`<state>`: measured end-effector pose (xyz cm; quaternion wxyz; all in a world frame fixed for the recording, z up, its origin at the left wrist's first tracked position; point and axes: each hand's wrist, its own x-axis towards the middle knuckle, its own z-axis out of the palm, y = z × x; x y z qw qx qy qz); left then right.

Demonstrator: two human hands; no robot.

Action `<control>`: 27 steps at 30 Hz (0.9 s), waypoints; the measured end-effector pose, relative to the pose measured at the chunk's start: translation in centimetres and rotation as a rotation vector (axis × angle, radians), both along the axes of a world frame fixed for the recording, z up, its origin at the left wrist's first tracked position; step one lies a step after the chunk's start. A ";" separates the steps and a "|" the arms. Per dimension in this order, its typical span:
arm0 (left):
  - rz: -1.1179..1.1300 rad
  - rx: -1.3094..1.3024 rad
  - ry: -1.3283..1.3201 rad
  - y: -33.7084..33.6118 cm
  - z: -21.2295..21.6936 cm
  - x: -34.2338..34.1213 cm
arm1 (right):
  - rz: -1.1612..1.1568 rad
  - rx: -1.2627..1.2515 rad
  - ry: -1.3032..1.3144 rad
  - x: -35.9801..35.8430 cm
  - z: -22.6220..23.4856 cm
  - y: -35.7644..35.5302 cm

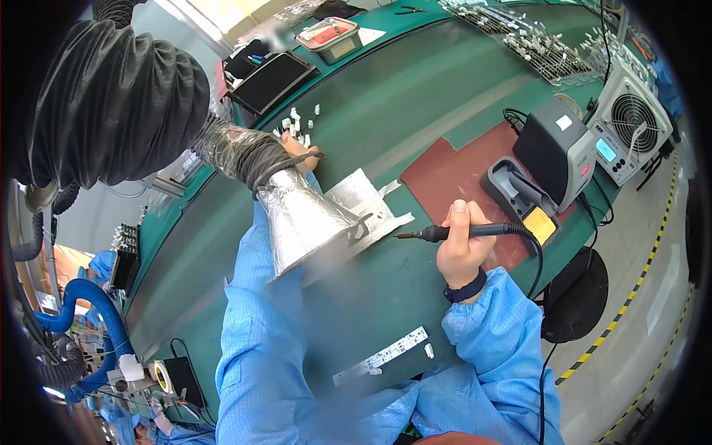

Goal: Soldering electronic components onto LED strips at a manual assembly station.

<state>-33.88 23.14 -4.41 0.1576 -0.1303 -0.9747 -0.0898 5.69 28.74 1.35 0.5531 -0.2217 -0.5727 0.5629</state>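
Observation:
My right hand [463,248] grips a soldering iron [434,233] like a pen, its tip pointing left over the green mat. From the handle a black cable loops down to the right. My left hand [298,150] reaches past the foil-covered fume hood [300,219], which hides much of it. Its visible finger and thumb look apart, beside a cluster of small white connectors [295,126]; no held part shows. Between the hands lies a whitish, foil-like plate [360,194] with taped edges, partly behind the hood.
A soldering station [552,152] and an iron stand [512,182] with yellow sponge [539,224] sit right, by a fan unit [630,122]. Near me lies a white printed strip [382,356]. A black duct [122,104] hangs upper left. Wired parts [541,52] fill a far rack.

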 end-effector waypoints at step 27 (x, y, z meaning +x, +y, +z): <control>0.057 0.978 -0.717 -29.1 13.8 6.4 | -0.052 -0.035 0.094 -0.6 -1.2 1.5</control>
